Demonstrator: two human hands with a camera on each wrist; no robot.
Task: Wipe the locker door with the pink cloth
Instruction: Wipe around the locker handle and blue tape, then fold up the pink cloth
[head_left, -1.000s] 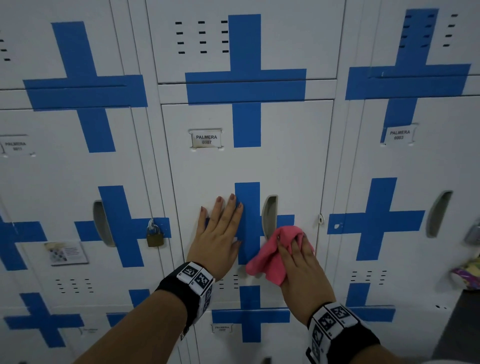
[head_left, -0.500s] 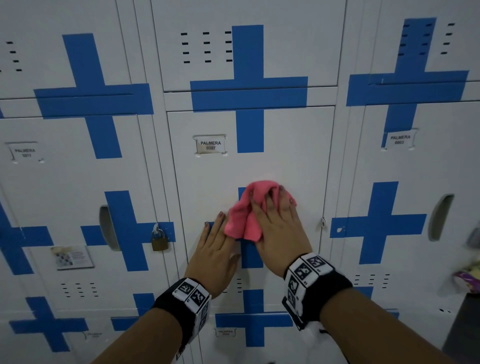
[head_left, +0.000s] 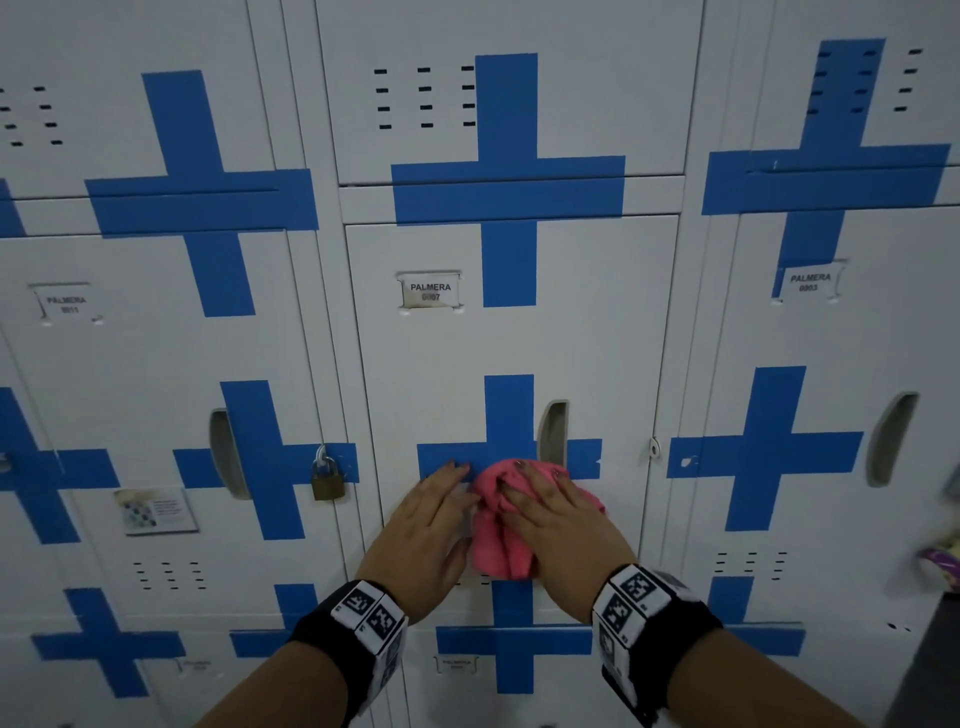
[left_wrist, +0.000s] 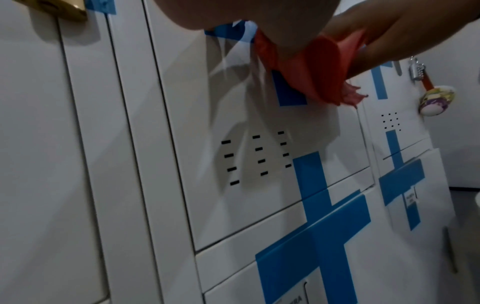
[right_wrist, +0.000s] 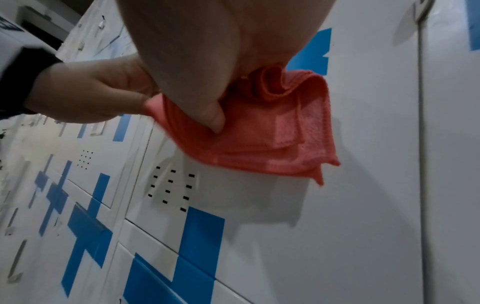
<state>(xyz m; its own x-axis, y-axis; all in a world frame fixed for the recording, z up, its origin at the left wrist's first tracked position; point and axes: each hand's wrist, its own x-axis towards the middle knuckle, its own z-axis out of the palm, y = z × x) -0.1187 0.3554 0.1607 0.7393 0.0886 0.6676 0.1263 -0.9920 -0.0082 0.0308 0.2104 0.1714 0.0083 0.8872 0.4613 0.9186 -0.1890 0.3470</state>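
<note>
Risk of slippage: pink cloth (head_left: 501, 525) bunched, pressed flat to locker door (head_left: 511, 343) under right hand (head_left: 563, 535), fingers extended, thumb tucked into folds. Left hand (head_left: 423, 540) spread flat alongside, touching cloth edge. Could snag on handle recess (head_left: 553, 434) just above fingertips.

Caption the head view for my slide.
Right hand presses pink cloth on locker door; left hand flat beside it.
</note>
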